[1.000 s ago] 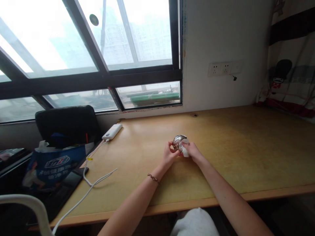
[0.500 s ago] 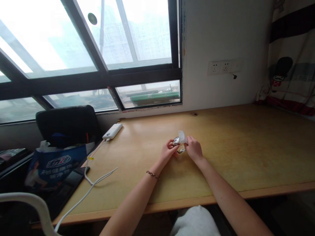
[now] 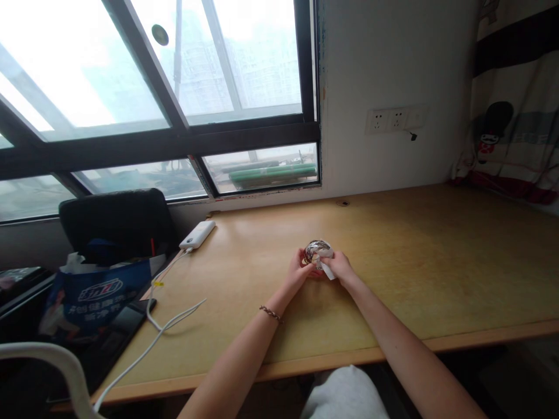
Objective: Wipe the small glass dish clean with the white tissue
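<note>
Knee (image 3: 349, 396) in pale grey cloth shows below the near edge of a wooden desk (image 3: 410, 267), a braided bracelet (image 3: 271, 313) around the left wrist. Over the desk, the left hand (image 3: 299, 271) curls its fingers and thumb around the left side of a shiny round piece (image 3: 316, 245), while the right hand (image 3: 342, 267) pinches a white wipe (image 3: 328, 270) against its right side; whether the piece touches the desk cannot be told. To the left, a white cable (image 3: 171, 323) runs to a power bank (image 3: 198, 235), near a blue bag (image 3: 102, 297) and a black chair (image 3: 116, 215); beyond are a window (image 3: 257, 58), wall sockets (image 3: 388, 120) and a curtain (image 3: 519, 105)
</note>
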